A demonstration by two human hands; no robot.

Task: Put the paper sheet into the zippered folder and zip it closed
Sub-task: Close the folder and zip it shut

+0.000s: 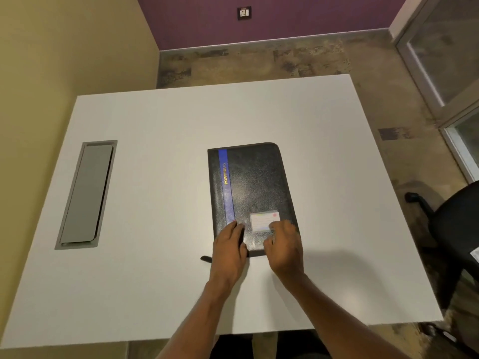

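A black zippered folder [255,182] with a blue stripe and gold "PORTFOLIO" lettering lies closed and flat on the white table [155,281]. A small card label [261,219] sits near its lower right corner. My left hand [229,251] rests flat on the folder's near left corner. My right hand [285,248] lies over the near right corner, fingers curled beside the label. A dark zipper pull tab [206,259] sticks out left of the near edge. No paper sheet is visible.
A grey cable hatch [86,194] is set into the table at the left. A black office chair [451,224] stands at the right beside the table. Glass door panels [445,60] are at the far right.
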